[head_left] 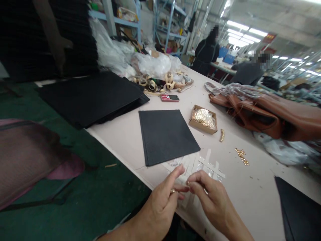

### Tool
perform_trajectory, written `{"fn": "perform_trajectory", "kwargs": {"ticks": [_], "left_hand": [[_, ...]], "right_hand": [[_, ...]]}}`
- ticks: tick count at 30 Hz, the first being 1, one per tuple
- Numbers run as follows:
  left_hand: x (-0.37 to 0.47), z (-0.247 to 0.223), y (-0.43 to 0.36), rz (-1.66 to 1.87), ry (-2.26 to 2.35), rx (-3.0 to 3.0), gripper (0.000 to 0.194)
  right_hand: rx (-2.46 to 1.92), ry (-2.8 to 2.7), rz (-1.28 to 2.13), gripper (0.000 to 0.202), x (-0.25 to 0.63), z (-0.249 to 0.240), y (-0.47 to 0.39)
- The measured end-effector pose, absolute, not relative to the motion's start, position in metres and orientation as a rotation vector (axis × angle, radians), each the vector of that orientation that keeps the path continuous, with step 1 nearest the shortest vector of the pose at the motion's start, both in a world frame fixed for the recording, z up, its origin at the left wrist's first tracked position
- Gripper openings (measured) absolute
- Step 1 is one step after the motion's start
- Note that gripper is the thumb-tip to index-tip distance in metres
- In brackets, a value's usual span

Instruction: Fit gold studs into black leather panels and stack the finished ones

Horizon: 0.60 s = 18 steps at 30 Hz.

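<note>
My left hand (163, 199) is at the table's near edge, its fingers apart and a ring on one finger. Right beside it, my right hand (213, 197) pinches something too small to make out, close to my left fingertips. Beyond the hands lies a stack of black square sheets (169, 134). Strips of pale tape and clear plastic (210, 167) are on the table by my right hand. Small gold metal pieces fill a cardboard box (203, 119). A short row of gold pieces (222, 135) and some loose gold rings (242, 156) lie to its right.
A red phone (170, 98) lies beyond the square sheets. Large black sheets (92, 95) are stacked at left, brown leather bags (271, 107) lie at right, and another black sheet (301, 211) at lower right. Plastic bags (155, 65) are heaped behind. Two people (207, 52) are in the background.
</note>
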<state>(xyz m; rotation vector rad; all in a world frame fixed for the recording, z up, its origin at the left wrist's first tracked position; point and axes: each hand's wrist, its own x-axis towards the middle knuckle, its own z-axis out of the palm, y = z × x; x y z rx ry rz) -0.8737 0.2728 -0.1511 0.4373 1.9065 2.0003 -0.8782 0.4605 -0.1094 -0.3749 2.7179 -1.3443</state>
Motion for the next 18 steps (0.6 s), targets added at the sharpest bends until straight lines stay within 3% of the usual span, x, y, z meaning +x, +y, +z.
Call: {"fn": "perform_trajectory", "kwargs": {"ticks": [5, 8, 13, 16, 18], "left_hand": [[-0.888, -0.139, 0.238, 2.099, 1.727, -0.059, 0.051], [-0.88, -0.143, 0.222, 1.935, 1.676, -0.088, 0.038], [-0.851, -0.18, 0.223, 1.739, 1.601, -0.042, 0.067], [-0.842, -0.197, 0.227, 1.779, 1.648, -0.059, 0.082], [-0.839, -0.196, 0.227, 1.813, 1.686, -0.055, 0.081]], "right_hand": [[-0.301, 3.034, -1.333, 0.013, -0.963, -0.121, 0.454], [-0.464, 3.255, -1.063, 0.016, -1.013, -0.128, 0.444], [-0.625, 3.3, -0.429, 0.021, -1.038, -0.134, 0.434], [-0.663, 3.207, -0.408, 0.02, -1.007, -0.132, 0.432], [-0.641, 3.101, -0.496, 0.019, -0.974, -0.129, 0.431]]}}
